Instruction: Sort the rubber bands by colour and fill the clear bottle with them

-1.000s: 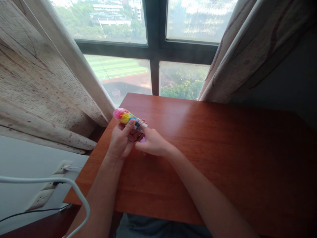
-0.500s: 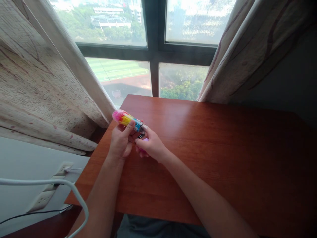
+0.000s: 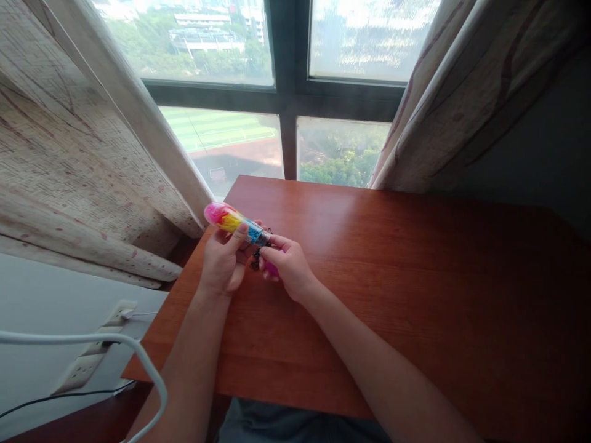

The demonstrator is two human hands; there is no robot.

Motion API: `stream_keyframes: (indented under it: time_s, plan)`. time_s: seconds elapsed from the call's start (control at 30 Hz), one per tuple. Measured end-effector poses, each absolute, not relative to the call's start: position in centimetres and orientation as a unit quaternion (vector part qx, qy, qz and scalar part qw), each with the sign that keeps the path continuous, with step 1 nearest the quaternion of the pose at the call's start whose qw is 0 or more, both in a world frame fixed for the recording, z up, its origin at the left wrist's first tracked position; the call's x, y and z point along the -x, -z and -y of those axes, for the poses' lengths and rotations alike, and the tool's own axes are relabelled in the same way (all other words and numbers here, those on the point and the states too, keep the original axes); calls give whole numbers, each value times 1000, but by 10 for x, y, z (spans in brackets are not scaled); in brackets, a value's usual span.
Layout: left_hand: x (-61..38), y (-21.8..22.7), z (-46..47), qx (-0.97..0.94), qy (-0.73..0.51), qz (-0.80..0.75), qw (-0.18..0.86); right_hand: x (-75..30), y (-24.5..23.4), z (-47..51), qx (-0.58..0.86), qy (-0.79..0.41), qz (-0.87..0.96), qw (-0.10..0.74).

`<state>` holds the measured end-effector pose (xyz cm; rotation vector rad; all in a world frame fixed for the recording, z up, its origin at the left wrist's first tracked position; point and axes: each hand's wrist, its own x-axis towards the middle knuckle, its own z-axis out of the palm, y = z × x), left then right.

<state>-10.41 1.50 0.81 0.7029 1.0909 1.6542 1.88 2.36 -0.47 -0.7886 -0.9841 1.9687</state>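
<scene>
A clear plastic tube [image 3: 236, 223] with pink, red, yellow and blue bands of small contents lies slantwise above the desk, its pink end pointing to the far left. My left hand [image 3: 223, 261] is wrapped round the tube, thumb on top. At the tube's near right end is my right hand [image 3: 290, 266], fingertips close to or touching that end. Its curled fingers hold a purple object [image 3: 272, 269], mostly hidden by the palm. Small dark, stringy bits [image 3: 255, 259] hang between the two hands; their kind is unclear.
Both forearms reach over a reddish-brown wooden desk [image 3: 406, 295]. Behind it is a window [image 3: 288, 104], with patterned curtains [image 3: 92, 123] either side. At the left are wall sockets [image 3: 83, 371] and a white cable [image 3: 148, 369] crossing near my left arm.
The tube and my left hand have shifted slightly left. My right hand has moved a little right and up, and more of the dark bits shows between the hands.
</scene>
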Motion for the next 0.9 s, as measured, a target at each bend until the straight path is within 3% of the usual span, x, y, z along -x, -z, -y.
stream_keyframes:
  time_s: [0.47, 0.73, 0.9]
  plan:
    - [113, -8, -15, -274, -691, -449, 496, -24, 23, -38, 397, -547, 601, 428]
    - [110, -4, -13, -388, -684, -545, 288, -31, 23, -39, 440, -420, 705, 364]
    - [111, 1, -14, -442, -654, -561, 250, -38, 17, -43, 455, -395, 709, 366]
